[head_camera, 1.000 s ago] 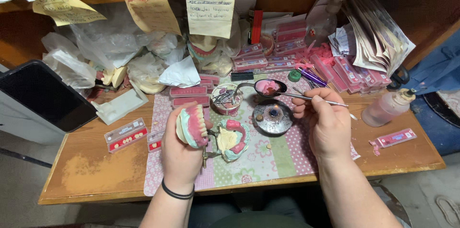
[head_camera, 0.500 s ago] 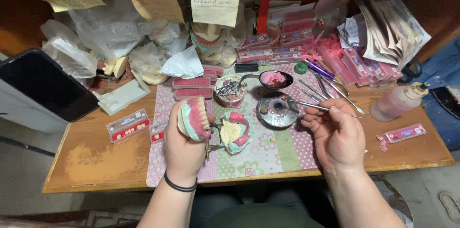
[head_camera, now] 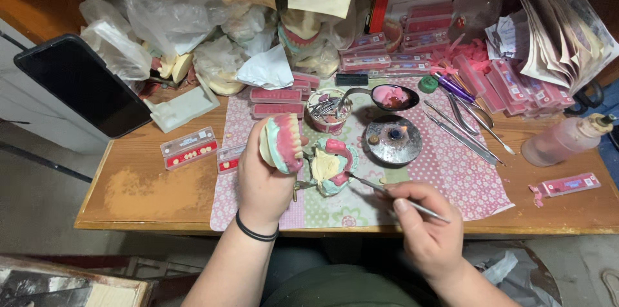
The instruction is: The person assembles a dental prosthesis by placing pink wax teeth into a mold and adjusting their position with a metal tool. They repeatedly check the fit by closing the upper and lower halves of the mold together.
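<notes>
Your left hand point(head_camera: 264, 175) is closed around a pink wax denture on its pale plaster model point(head_camera: 282, 142), holding it upright with the teeth facing away from your palm. A black band point(head_camera: 255, 229) sits on that wrist. Your right hand point(head_camera: 422, 229) is curled in a pen grip around a thin metal tool point(head_camera: 387, 191), fingers pinched tight on the shaft. The tool slants up and to the left, and its tip meets the edge of a second plaster model with a pink wax rim point(head_camera: 330, 164), which lies on the patterned mat point(head_camera: 451, 171) just beside your left hand.

Behind that model, on the mat, stands a small round metal burner with a lit flame point(head_camera: 393, 139). Further back is a dark spoon-shaped bowl holding pink wax point(head_camera: 392, 96), and next to it a little cup full of metal burs point(head_camera: 325, 108). Several long metal instruments point(head_camera: 464, 129) lie fanned out to the right of the burner.

On the bare wooden table point(head_camera: 148, 191), left of the mat, lie two small clear cases with red bases point(head_camera: 188, 148). A black tablet point(head_camera: 80, 84) leans off the left edge. On the right, a squeeze bottle with pinkish liquid point(head_camera: 564, 139) lies on its side, with a flat pink packet point(head_camera: 570, 184) near it. Crumpled plastic bags point(head_camera: 161, 17) and stacked pink boxes point(head_camera: 425, 29) crowd the back.
</notes>
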